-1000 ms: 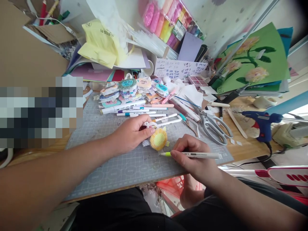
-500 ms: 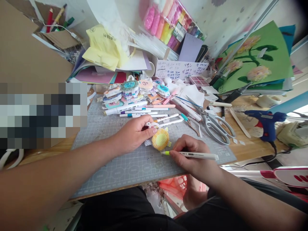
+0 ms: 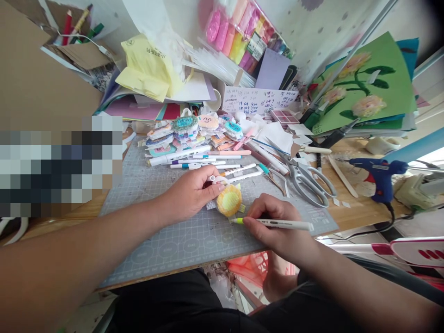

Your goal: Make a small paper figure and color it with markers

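My left hand (image 3: 194, 192) pinches the upper left edge of a small round yellow-orange craft piece (image 3: 229, 202) with a pale yellow centre and little tabs at its rim. A small white cylinder, perhaps a pen cap (image 3: 212, 178), pokes out by the same fingers. In my right hand (image 3: 272, 222) is a white marker (image 3: 287, 225), held like a pen, its yellow-green end pointing left. That tip is just below the craft piece; whether it touches the piece I cannot tell. Both hands are low over the grey cutting mat (image 3: 166, 245).
Several markers (image 3: 208, 164) lie beyond my hands, before a heap of colourful padded craft pieces (image 3: 183, 125). Scissors (image 3: 308, 182) rest on the right, with a blue glue gun (image 3: 379, 173) farther right. A paper-covered box (image 3: 256, 99) stands at the back.
The whole view has shifted slightly. Both hands keep the same hold, and the marker stays close below the craft piece.
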